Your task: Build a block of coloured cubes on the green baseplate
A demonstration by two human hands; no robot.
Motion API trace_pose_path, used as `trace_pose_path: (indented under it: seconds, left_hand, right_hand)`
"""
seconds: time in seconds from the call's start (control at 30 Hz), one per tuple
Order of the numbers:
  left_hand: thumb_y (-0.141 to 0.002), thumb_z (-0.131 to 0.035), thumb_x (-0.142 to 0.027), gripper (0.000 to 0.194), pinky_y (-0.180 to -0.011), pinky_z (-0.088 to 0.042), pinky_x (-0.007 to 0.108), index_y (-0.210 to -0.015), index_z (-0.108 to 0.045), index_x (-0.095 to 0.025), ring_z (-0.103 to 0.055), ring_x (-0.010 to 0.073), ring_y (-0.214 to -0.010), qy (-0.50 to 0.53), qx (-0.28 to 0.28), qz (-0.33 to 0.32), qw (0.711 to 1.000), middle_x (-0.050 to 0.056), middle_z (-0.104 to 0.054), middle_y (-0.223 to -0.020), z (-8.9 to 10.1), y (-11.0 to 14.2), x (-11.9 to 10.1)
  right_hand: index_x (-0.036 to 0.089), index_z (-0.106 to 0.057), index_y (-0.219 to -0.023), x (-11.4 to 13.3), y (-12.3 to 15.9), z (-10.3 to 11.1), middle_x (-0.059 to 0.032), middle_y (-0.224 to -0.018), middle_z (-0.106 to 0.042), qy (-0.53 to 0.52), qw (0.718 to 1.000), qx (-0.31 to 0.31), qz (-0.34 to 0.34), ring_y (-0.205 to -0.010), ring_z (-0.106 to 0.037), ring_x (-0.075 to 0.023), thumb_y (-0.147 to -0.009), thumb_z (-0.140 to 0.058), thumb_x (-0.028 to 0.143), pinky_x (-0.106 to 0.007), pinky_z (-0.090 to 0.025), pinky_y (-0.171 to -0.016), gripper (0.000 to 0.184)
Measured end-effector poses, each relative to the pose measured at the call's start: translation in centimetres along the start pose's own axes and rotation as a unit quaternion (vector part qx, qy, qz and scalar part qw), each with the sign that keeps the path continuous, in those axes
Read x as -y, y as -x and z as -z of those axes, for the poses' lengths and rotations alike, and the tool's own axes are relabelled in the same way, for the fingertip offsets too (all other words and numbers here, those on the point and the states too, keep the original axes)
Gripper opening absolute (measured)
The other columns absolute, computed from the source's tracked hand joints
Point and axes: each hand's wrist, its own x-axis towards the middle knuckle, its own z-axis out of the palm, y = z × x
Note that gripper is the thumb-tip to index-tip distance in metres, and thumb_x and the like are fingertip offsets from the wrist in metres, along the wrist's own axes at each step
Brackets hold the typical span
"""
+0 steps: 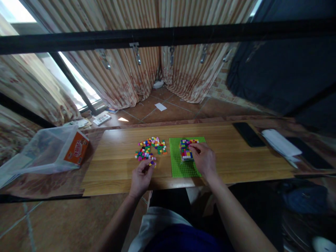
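Note:
A colourful block of small building bricks (187, 153) stands on a green studded baseplate (175, 167). Over the right side of this block is my right hand (205, 160), thumb and forefinger pinched at its top; whatever they hold is hidden. To the left, loose building bricks (147, 151) of many colours lie in a spread pile on the wooden board. My left hand (141, 176) is at the pile's near edge, its fingertips closed on a small dark blue or purple building brick (152, 163). Yellow and pink bricks show right beside those fingertips.
A dark phone (249, 134) lies on the right of the wooden board (112, 161). Past its right end are a white item (280, 141) and another dark flat device (311, 152). A clear plastic bin (49, 150) with an orange label stands at left. A black bar (168, 36) crosses ahead.

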Motion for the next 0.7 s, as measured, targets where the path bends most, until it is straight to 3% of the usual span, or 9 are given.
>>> trace_pose_path:
  seconds: [0.3,0.53,0.7]
  left_hand:
    - [-0.085,-0.064,-0.037,0.022,-0.092,-0.055,0.034,-0.097,-0.071,-0.020,-0.070,0.0209,-0.098,-0.008,0.013,-0.003,1.000,0.006,-0.075,-0.104,0.0,-0.1,-0.5]
    - [-0.085,-0.064,-0.037,0.023,-0.091,-0.055,0.033,-0.098,-0.071,-0.020,-0.070,0.0211,-0.097,-0.022,0.015,0.001,1.000,0.006,-0.075,-0.103,0.0,0.0,-0.4]
    - [-0.085,-0.063,-0.036,0.023,-0.092,-0.054,0.033,-0.099,-0.070,-0.020,-0.070,0.0213,-0.100,-0.026,0.019,0.005,0.999,0.007,-0.074,-0.106,0.0,0.0,-0.3]
  right_hand:
    - [0.023,-0.075,-0.084,0.0,-1.0,-0.6,-0.0086,-0.092,-0.072,0.052,0.997,0.044,0.026,-0.092,-0.064,-0.0258,-0.087,-0.057,0.027,-0.041,-0.048,-0.085,0.019]
    - [0.022,-0.076,-0.091,0.2,-1.1,-1.0,-0.0086,-0.095,-0.074,0.016,0.999,0.028,0.010,-0.090,-0.066,-0.0261,-0.086,-0.056,0.025,-0.042,-0.049,-0.084,0.021]
    - [0.021,-0.074,-0.092,0.3,-1.1,-1.2,-0.0071,-0.086,-0.075,0.003,1.000,0.010,-0.002,-0.080,-0.067,-0.0242,-0.085,-0.055,0.024,-0.039,-0.051,-0.078,0.021]
